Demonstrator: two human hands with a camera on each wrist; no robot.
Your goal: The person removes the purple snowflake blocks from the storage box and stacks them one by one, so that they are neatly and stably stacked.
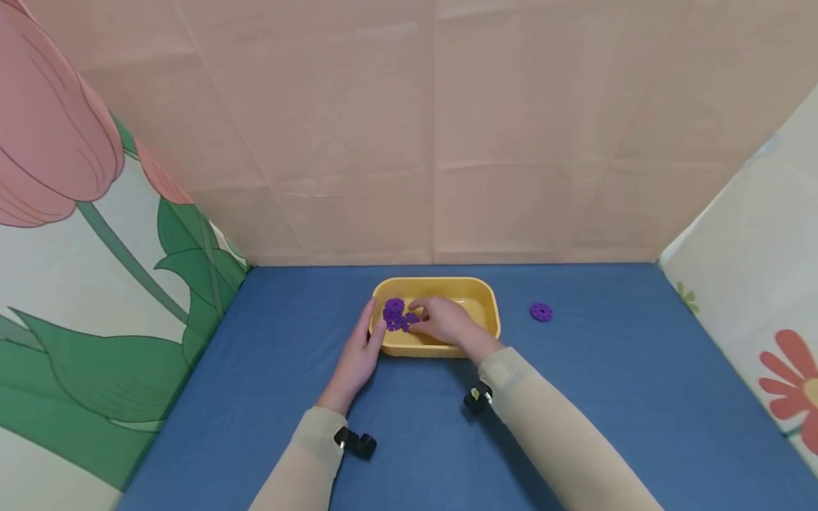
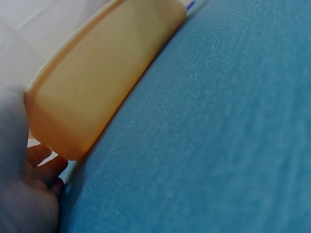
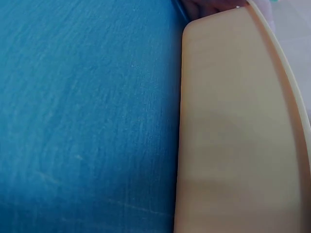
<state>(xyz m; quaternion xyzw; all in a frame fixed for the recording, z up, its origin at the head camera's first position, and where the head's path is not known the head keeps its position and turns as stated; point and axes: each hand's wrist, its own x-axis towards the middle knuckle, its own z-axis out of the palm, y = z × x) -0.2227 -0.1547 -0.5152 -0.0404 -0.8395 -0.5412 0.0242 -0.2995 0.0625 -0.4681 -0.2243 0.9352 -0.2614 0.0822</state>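
Observation:
A yellow plastic tray (image 1: 433,350) stands on the blue tabletop. My left hand (image 1: 355,358) holds its left end, thumb at the rim; in the left wrist view, fingers (image 2: 51,170) curl around the tray's outer corner. Several purple notched discs (image 1: 393,312) lie bunched inside, toward the left end. My right hand (image 1: 447,321) reaches over the near rim, its curled thumb and forefinger at a purple disc (image 1: 410,322) beside the bunch. The right wrist view shows mostly the tray's outer wall (image 3: 233,121), so this grip is hidden there.
One more purple disc (image 1: 541,311) lies flat on the blue tabletop (image 1: 601,369), right of the tray. A plain beige backdrop (image 1: 434,142) rises behind the table. Flower-printed sheets (image 1: 204,262) hang at both sides.

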